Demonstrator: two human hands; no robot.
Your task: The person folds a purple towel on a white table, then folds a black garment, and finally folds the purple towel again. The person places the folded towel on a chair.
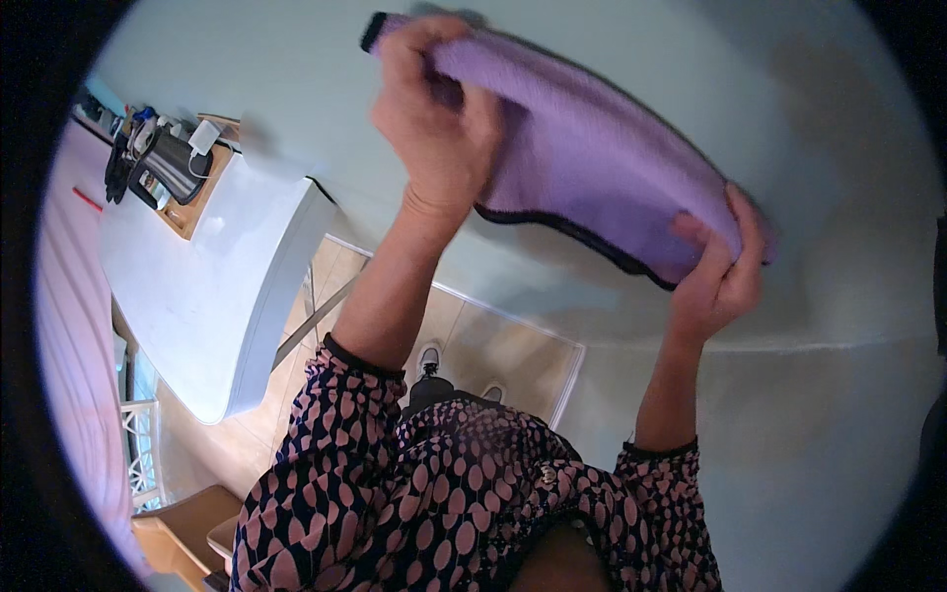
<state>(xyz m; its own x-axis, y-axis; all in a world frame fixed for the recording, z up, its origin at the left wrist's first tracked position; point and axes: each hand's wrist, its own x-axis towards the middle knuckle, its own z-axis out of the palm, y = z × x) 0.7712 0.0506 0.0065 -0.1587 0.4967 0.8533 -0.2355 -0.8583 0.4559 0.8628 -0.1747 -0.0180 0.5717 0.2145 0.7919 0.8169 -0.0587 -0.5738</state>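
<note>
A purple cloth (592, 148) with dark edging is stretched between my two hands, in front of a pale wall. My left hand (436, 126) grips it near its upper left end, fingers curled over the fabric. Lower on the right, my right hand (716, 274) pinches the opposite end. The cloth slopes down from left to right, its lower edge hanging in a wavy line. Whether it touches the wall, I cannot tell.
The pale wall (821, 222) fills the right side. On the left stands a white table (200, 296), with an electric kettle (174, 166) on a wooden tray (177, 222). A brown chair (185, 525) and a pink curtain (78, 318) are lower left. Tiled floor (510, 348) shows below.
</note>
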